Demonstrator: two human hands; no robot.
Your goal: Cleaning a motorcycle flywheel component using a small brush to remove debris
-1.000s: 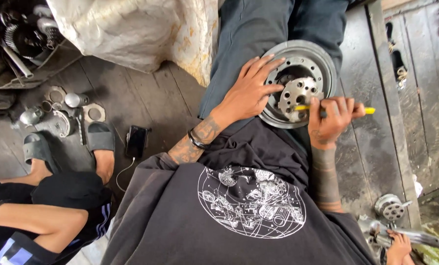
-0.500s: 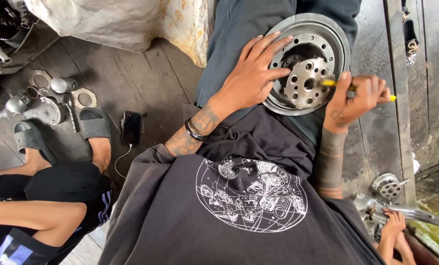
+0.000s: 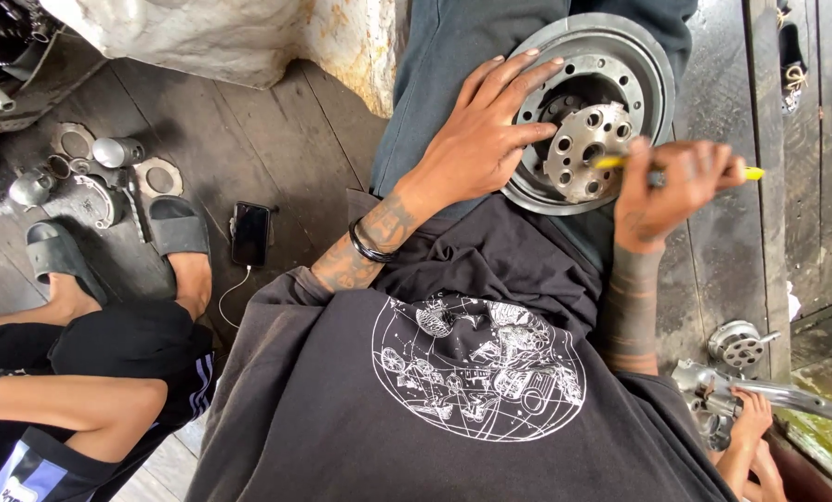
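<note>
A round grey metal drum [image 3: 591, 112] with a drilled, perforated hub rests on the person's lap. The left hand [image 3: 484, 141] lies spread flat against its rim, while the right hand [image 3: 672, 186] grips a yellow-handled screwdriver [image 3: 676, 168], its tip at the hub.

Soft, even daylight — sharp, slight edge-stretch

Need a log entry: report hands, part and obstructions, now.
Left hand flat on round metal wheel part in lap. Right hand grips yellow-handled tool, tip at perforated hub. Nothing between hands and part; another person's feet at left.
</note>
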